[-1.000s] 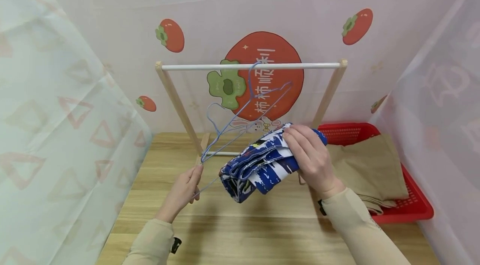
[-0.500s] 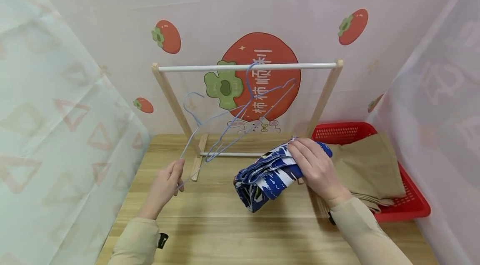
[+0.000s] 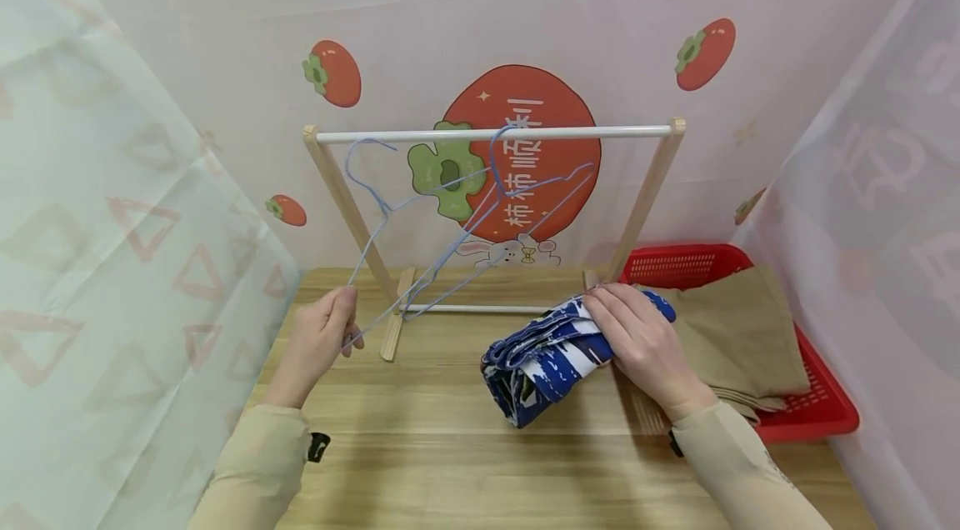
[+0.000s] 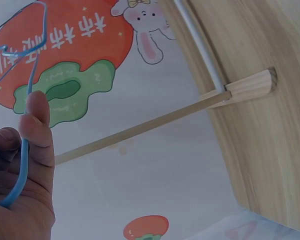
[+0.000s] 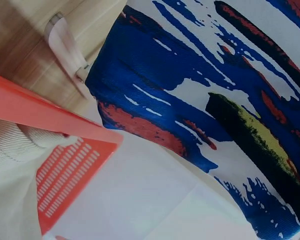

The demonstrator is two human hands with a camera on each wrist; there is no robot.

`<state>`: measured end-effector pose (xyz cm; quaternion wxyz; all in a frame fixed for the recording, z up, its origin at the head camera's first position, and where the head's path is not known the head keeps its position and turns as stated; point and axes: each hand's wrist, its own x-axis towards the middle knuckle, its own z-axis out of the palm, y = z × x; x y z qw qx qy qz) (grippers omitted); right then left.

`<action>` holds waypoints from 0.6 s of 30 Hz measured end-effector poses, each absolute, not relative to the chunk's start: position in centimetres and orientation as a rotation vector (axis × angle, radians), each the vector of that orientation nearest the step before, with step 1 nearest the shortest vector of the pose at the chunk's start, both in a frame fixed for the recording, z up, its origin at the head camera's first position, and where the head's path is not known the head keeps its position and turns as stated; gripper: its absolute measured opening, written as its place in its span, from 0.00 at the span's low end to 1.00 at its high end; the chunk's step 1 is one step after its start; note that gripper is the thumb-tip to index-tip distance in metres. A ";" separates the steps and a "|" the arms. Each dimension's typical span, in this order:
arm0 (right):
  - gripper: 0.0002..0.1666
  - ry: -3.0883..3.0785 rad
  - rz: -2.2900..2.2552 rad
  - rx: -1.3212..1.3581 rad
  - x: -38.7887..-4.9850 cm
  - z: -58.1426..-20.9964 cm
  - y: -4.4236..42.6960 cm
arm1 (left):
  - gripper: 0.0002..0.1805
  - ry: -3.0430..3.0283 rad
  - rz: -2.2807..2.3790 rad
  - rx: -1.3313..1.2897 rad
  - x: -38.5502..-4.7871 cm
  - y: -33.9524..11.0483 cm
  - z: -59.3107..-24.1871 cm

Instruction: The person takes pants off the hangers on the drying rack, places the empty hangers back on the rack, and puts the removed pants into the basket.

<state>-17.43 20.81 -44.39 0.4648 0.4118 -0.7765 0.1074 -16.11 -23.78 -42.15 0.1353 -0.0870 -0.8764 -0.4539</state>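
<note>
My left hand [image 3: 315, 342] grips one end of a thin blue clothes hanger [image 3: 369, 247], its hook upward, at the left side of the rack. The left wrist view shows the hanger's blue rod [image 4: 25, 160] lying across the fingers. My right hand [image 3: 641, 338] holds a folded blue and white printed garment [image 3: 543, 363] from above, over the table. Up close in the right wrist view, the printed cloth [image 5: 155, 90] has red, black and yellow patches. A second blue hanger [image 3: 495, 172] hangs from the rack's rail; in the head view the two hangers overlap.
The small rack has a white rail [image 3: 420, 136] and wooden legs [image 3: 652, 197] standing on the wooden table [image 3: 480, 472]. To the right sits a red basket [image 3: 836, 422] with folded tan cloth [image 3: 742, 330] in it. Printed fabric walls enclose the back and sides.
My left hand has moved left, drawing its hanger away from the hanging one, and the held hanger's hook has risen toward the rail. My right hand and the garment have shifted slightly right and down.
</note>
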 end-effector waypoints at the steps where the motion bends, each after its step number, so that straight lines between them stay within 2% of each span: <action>1: 0.20 -1.914 0.262 1.010 -17.4 -44.4 20.9 | 0.29 -2.534 -1.324 -0.258 -16.3 -23.7 -42.0; 10: 0.21 -1.952 0.261 1.002 -17.2 -44.7 21.1 | 0.30 -2.548 -1.352 -0.215 -17.6 -23.3 -41.1; 18: 0.22 -1.935 0.264 0.991 -16.9 -43.9 21.4 | 0.33 -2.632 -1.396 -0.149 -18.0 -23.3 -42.0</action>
